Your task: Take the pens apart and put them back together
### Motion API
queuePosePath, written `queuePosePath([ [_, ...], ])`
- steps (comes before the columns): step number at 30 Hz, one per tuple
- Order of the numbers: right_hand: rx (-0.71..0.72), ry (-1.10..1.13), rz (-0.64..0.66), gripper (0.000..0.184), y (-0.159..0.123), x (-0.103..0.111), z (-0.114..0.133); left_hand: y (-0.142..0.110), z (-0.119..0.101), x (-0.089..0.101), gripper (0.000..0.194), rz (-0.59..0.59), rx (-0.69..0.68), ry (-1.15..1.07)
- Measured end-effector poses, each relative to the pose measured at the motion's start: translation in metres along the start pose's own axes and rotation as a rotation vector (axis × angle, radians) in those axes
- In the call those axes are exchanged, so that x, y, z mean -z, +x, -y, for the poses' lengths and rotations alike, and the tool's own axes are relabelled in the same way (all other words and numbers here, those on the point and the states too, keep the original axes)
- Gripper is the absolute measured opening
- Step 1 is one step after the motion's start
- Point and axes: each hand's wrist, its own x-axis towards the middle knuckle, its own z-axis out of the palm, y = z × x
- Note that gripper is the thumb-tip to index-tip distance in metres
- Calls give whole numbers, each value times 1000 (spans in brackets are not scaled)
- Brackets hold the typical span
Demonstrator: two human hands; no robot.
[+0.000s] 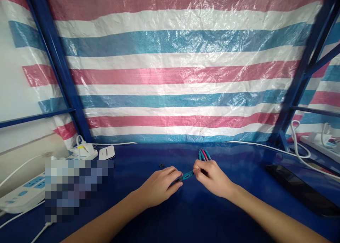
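A teal pen (187, 174) is being pinched at lower centre by the fingers (197, 168) of the right hand (214, 179), while the left hand (159, 186) is closed around its other end. Pink and teal pens (204, 154) and small dark parts (161, 165) are being left on the blue desk (239, 207), before a striped tarpaulin (170, 76).

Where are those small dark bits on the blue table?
In the head view, the small dark bits lie on the blue table just beyond the left hand, left of the teal pen held by the right hand.
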Motion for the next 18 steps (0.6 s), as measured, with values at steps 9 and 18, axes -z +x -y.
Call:
queuePosePath([
  [9,141,-377,297,27,-1,0,-6,0,2,-4,19,84,63,145],
  [18,158,-406,433,32,-4,-7,-2,-2,-4,-7,30,176,99,253],
])
